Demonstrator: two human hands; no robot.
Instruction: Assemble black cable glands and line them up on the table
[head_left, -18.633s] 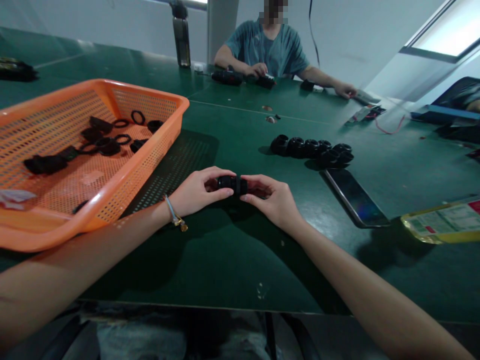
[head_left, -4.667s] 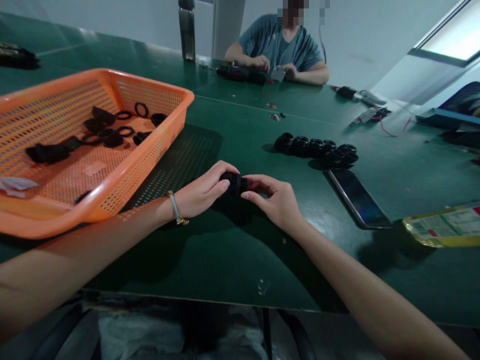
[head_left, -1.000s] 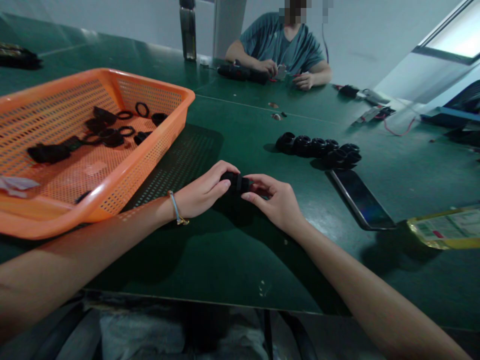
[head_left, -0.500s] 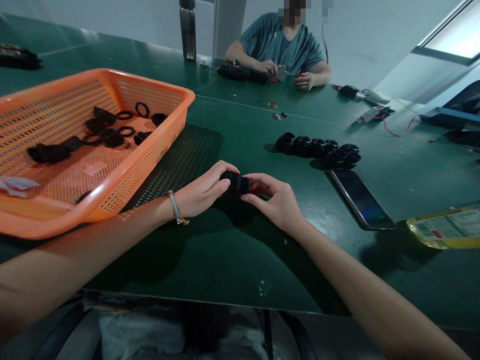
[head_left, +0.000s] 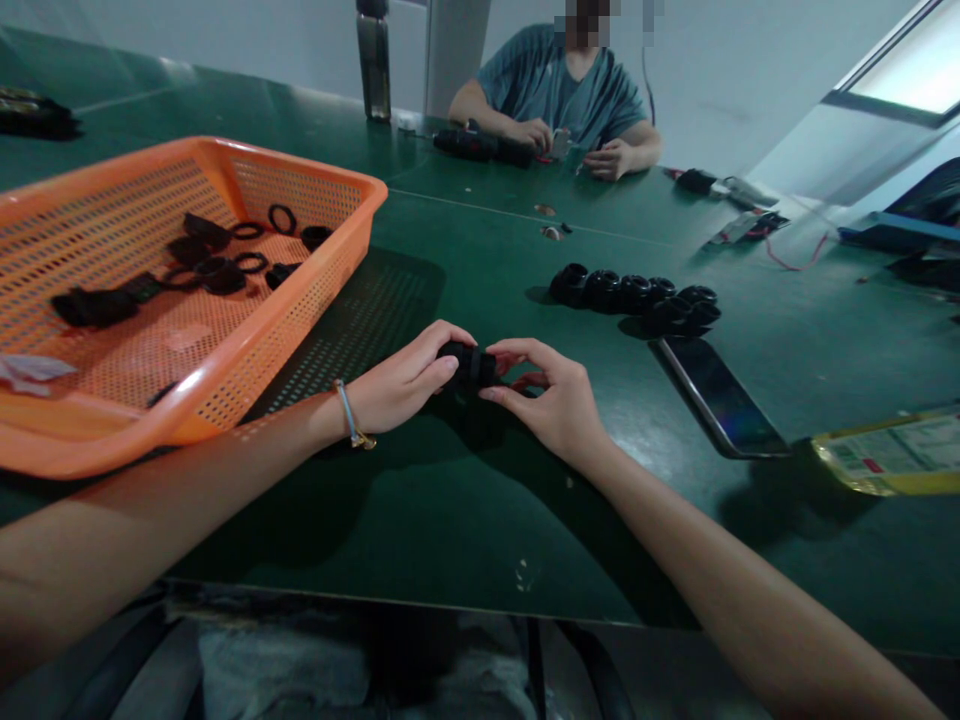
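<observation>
A dark cylindrical fitting [head_left: 474, 366] lies sideways between my two hands, low over the green table [head_left: 420, 520]. My left hand [head_left: 411, 376] is closed round its left end, thumb in front and fingers behind. At the other end, the thumb and fingertips of my right hand [head_left: 546, 394] pinch the fitting's right rim. Several similar black fittings [head_left: 634, 294] stand in a cluster beyond my right hand. To the left, an orange basket [head_left: 300, 315] holds black rings [head_left: 283, 219] and other black parts.
A phone [head_left: 724, 398] lies right of my right hand, with a yellow packet [head_left: 892, 455] beyond it. Across the table a person [head_left: 562, 90] handles small parts beside a dark power tool [head_left: 480, 146]. A bottle [head_left: 374, 65] stands at the far side.
The fingers of my right hand have shifted slightly round the fitting's right end. My left hand keeps its hold. The hands of the person opposite have moved a little.
</observation>
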